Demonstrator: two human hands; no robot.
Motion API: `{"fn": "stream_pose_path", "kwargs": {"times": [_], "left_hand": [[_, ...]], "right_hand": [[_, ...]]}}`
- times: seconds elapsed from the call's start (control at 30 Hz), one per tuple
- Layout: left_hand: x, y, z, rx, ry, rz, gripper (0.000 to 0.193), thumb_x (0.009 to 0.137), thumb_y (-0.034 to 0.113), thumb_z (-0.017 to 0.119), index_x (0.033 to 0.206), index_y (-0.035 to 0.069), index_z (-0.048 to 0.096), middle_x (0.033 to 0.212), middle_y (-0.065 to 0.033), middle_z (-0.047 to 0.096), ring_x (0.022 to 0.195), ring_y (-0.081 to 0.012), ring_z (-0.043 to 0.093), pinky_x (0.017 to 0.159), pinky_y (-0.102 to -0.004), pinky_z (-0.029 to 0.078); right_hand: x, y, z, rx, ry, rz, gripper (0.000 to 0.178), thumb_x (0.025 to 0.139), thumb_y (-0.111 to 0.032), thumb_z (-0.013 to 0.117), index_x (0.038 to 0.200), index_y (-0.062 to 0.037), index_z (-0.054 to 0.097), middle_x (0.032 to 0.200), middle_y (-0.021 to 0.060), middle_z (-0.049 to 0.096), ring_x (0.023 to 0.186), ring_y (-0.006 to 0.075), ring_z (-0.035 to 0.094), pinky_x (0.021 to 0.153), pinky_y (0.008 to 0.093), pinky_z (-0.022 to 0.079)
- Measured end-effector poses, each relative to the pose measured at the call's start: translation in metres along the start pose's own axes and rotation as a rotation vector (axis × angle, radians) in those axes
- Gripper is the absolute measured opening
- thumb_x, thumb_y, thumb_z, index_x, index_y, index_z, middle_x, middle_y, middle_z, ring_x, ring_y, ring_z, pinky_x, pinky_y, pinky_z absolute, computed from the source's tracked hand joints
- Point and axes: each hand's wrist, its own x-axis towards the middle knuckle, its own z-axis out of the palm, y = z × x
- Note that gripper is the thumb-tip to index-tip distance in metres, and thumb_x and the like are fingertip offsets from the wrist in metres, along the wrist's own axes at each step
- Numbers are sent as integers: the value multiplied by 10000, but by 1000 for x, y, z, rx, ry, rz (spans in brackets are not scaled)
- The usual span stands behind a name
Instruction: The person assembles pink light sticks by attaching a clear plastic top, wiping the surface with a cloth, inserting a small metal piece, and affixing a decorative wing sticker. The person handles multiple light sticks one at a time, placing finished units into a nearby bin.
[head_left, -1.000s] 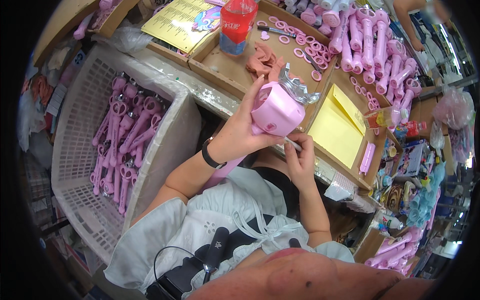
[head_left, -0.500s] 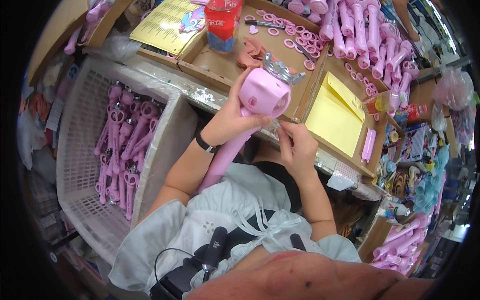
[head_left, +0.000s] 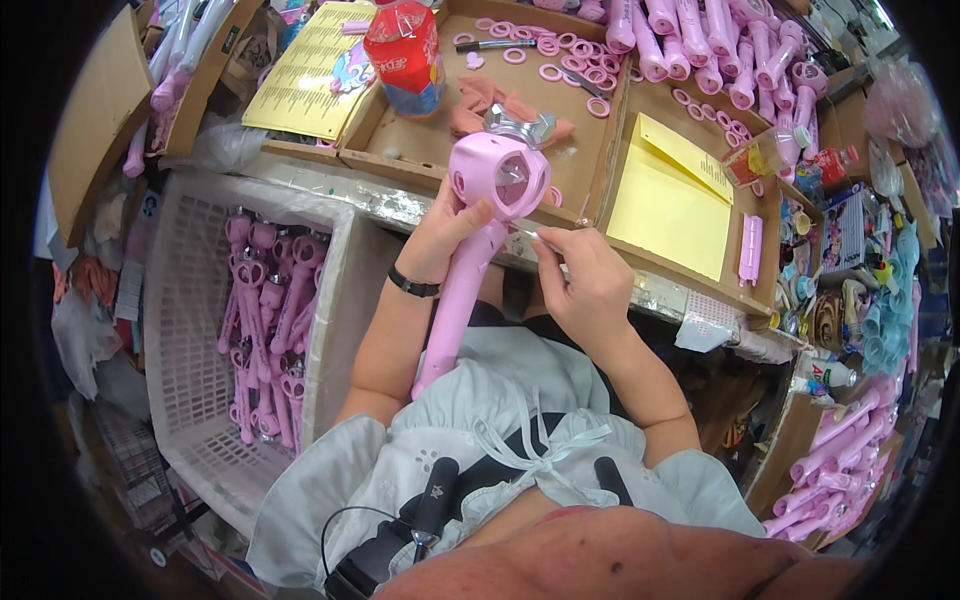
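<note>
A pink toy wand (head_left: 465, 290) leans upright in front of me, its lower end against my clothes. It has a rounded head (head_left: 497, 178) with a round window and a silver crown (head_left: 520, 127) on top. My left hand (head_left: 440, 232) is closed round the wand just below the head, thumb on the front. Beside the wand's neck, my right hand (head_left: 588, 275) pinches a small thin pale piece (head_left: 522, 231) between thumb and forefinger. Its kind is too small to tell, and its tip points at the underside of the head.
Left stands a white plastic basket (head_left: 172, 300) of similar pink wands. Ahead, a cardboard tray (head_left: 420, 172) holds pink rings (head_left: 590, 70), an orange cloth (head_left: 480, 100) and a red-labelled bottle (head_left: 405, 60). Yellow paper (head_left: 670, 215) lies to its right. Pink wand parts (head_left: 715, 40) are piled behind.
The wand has turned, so its round window faces me more, and it stands more upright. My right hand has drawn slightly away from the wand's neck. The whole view has shifted a little.
</note>
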Motion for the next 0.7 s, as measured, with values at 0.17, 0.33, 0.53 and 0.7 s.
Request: {"fn": "stream_pose_path", "kwargs": {"times": [0.17, 0.33, 0.53, 0.7], "left_hand": [[-2, 3, 3, 11, 4, -32, 732, 807, 357, 681, 1344, 60, 283, 1103, -76, 532, 862, -152, 589, 663, -282, 513], [-3, 5, 9, 1, 10, -31, 757, 790, 216, 713, 1364, 80, 240, 1189, -76, 472, 1025, -152, 521, 813, -303, 482], [-6, 4, 14, 185, 48, 22, 880, 754, 148, 734, 1403, 64, 146, 1284, -108, 394, 1164, -168, 431, 918, -316, 425], [-5, -1, 18, 312, 66, 136, 910, 745, 65, 723, 1416, 81, 108, 1267, -88, 380, 1120, -150, 424, 886, -284, 427]], "right_hand": [[-2, -1, -2, -4, 1, 12, 158, 730, -27, 680, 861, -35, 592, 677, 78, 561, 555, 229, 557, 490, 313, 428], [-3, 7, 2, -1, -27, -14, 141, 754, -20, 678, 878, -16, 610, 695, 94, 592, 547, 192, 570, 496, 284, 446], [-8, 11, 3, 419, -133, 535, 132, 813, -132, 654, 882, -28, 613, 660, 130, 602, 539, 242, 600, 492, 314, 456], [-8, 10, 0, 121, -129, 185, 172, 868, -188, 603, 863, -17, 599, 572, 72, 585, 497, 135, 579, 470, 290, 437]]}}
